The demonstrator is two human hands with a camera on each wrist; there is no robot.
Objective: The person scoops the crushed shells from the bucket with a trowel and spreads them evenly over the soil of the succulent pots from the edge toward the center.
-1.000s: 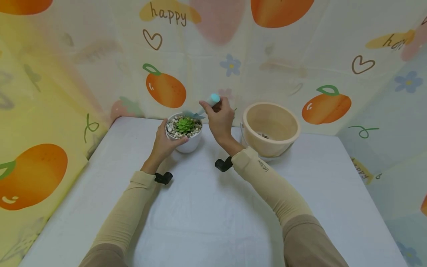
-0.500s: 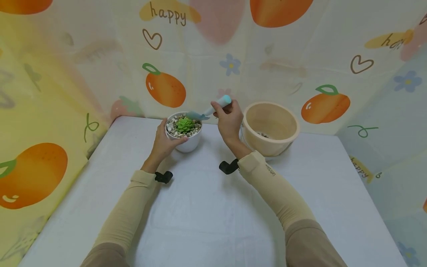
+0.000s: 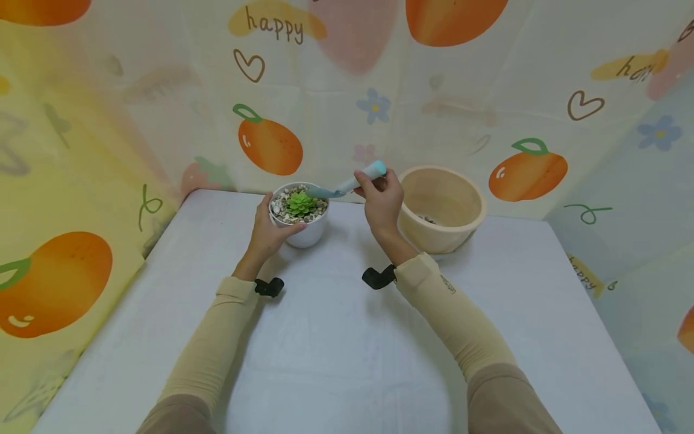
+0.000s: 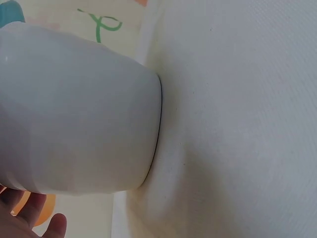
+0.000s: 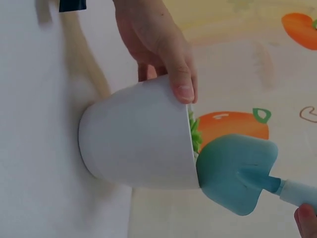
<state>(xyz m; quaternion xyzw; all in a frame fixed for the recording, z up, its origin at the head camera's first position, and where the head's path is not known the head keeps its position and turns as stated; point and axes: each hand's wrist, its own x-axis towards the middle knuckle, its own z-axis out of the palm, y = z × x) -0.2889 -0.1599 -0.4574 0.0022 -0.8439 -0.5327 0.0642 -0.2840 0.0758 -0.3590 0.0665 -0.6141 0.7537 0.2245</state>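
Note:
A white flowerpot (image 3: pixel 306 236) stands upright on the table, holding a green succulent (image 3: pixel 300 205) amid pale pebbles. My left hand (image 3: pixel 267 232) grips it around the left side, thumb along the front rim. In the right wrist view, that thumb lies over the lip of the pot (image 5: pixel 138 136). A light-blue trowel (image 5: pixel 233 171) slants from my right hand (image 3: pixel 384 204), which pinches its pale handle. Its blade is at the right rim, beside the succulent. The left wrist view is mostly filled by the pot's smooth side (image 4: pixel 79 109).
Right of my right hand stands a wide beige tub (image 3: pixel 439 240) with some pebbles at its bottom. The white-covered table (image 3: pixel 336 349) meets a fruit-printed cloth backdrop (image 3: pixel 336 120) at the back and sides.
My right hand has moved right and slightly down, toward the tub. The trowel has shifted with it and now lies flatter, blade still over the pot's rim. My left hand keeps its grip.

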